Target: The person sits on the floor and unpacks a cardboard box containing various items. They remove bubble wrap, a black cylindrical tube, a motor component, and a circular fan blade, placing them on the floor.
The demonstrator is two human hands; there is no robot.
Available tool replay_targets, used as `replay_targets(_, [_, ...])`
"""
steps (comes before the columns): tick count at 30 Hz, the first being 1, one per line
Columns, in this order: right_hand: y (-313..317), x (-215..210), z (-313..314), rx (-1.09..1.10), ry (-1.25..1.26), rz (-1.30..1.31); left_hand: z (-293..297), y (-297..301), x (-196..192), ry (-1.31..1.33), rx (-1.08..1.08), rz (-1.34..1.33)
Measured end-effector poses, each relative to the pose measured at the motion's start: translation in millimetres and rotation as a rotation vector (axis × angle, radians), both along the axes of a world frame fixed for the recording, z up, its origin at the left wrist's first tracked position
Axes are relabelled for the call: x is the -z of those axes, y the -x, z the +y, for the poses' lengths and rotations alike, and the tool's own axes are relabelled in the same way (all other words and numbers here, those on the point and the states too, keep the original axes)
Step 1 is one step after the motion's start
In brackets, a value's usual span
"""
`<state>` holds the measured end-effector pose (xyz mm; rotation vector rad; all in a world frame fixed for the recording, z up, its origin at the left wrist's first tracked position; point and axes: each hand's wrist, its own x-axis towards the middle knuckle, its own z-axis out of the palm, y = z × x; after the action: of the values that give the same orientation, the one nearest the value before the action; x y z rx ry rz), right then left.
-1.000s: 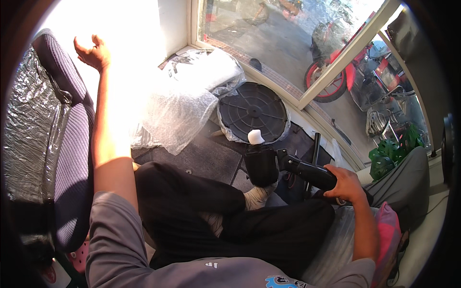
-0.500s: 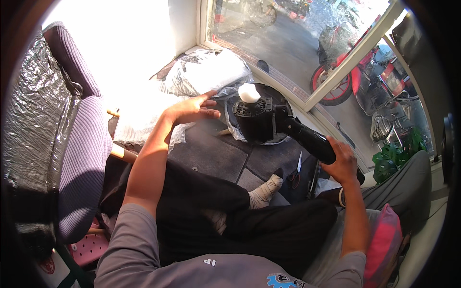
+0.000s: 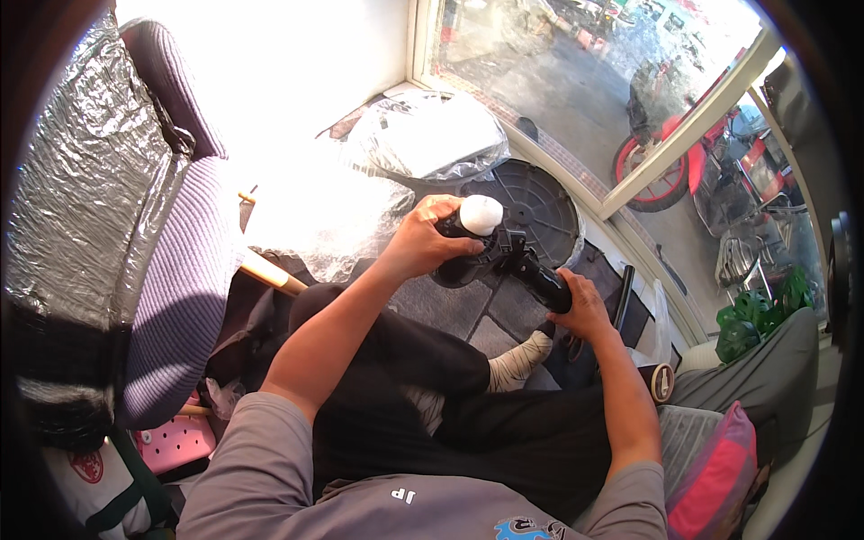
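Observation:
Both my hands hold a black appliance (image 3: 459, 270) above the floor in front of me. It has a drum-shaped head, a hinged joint and a thick black handle (image 3: 537, 283). A white rounded knob (image 3: 481, 216) sits on top of the head. My left hand (image 3: 432, 238) is closed on the left side of the head, thumb beside the knob. My right hand (image 3: 580, 308) wraps round the handle's lower right end. Just beyond, a round black ribbed disc (image 3: 540, 209) lies on the floor.
Clear plastic wrapping (image 3: 432, 135) covers a white bundle by the wall. A purple ribbed seat (image 3: 184, 288) wrapped partly in plastic stands at left. Glass doors with pale frames (image 3: 585, 193) run along the right, a red motorcycle (image 3: 661, 166) outside. A brown tape roll (image 3: 660, 382) lies near my right forearm.
My left hand, open and apart before, has come right and closed on the appliance's head. My right hand has drawn the handle down and to the left, bringing the appliance closer.

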<state>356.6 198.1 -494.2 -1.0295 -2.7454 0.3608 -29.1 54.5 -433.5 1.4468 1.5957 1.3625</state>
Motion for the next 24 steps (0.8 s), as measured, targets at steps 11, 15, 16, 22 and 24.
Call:
replay_targets(11, [136, -191, -86, 0.028, 0.058, -0.052, -36, -64, -4, -0.117, -0.071, 0.038])
replay_targets(15, [162, -199, -95, -0.171, -0.018, -0.148, -50, -64, -2, -0.081, -0.057, 0.009])
replay_targets(16, [161, -202, -92, -0.293, -0.031, -0.125, -52, -64, -1, -0.120, -0.060, 0.006])
replay_targets(22, [148, -236, -84, -0.362, 0.391, 0.186, -54, -69, 7, -0.181, -0.046, -0.020])
replay_targets(24, [155, -239, -93, -0.258, 0.229, 0.039, -54, -69, 8, -0.196, -0.047, -0.026])
